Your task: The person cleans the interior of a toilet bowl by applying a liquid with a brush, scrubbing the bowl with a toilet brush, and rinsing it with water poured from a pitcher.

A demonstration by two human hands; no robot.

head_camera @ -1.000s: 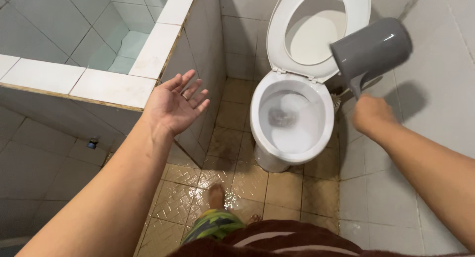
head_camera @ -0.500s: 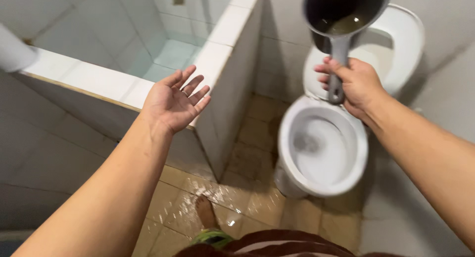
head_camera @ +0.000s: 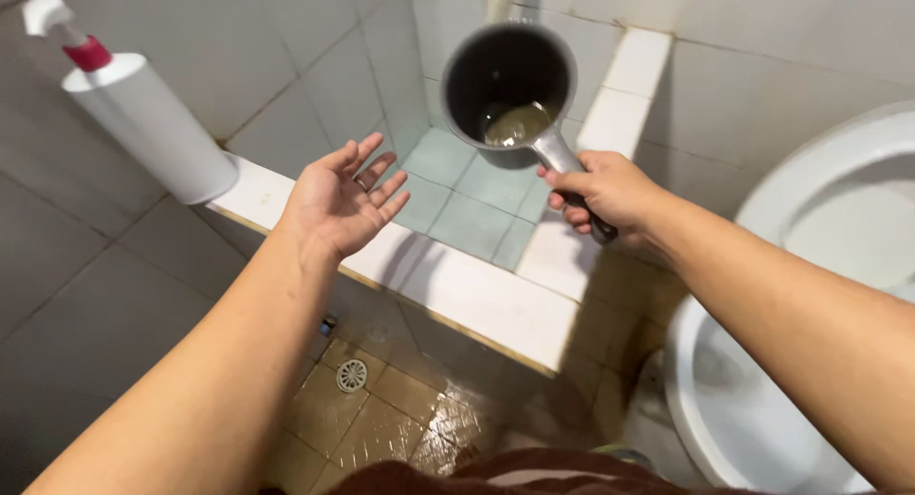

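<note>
Head view, looking down. Right hand (head_camera: 600,192) at frame centre, closed around handle of grey water dipper (head_camera: 508,85), held over tiled water basin (head_camera: 477,204) at upper centre. Left hand (head_camera: 338,204) left of centre, open, palm up, empty. White pump bottle (head_camera: 143,123) on ledge, upper left. White toilet (head_camera: 762,362) at right edge.

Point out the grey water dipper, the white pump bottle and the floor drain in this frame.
grey water dipper (head_camera: 508,85), head view, on the dark inside of its cup.
white pump bottle (head_camera: 152,128), head view, on the middle of its white body.
floor drain (head_camera: 352,374), head view, on its round grate.
</note>
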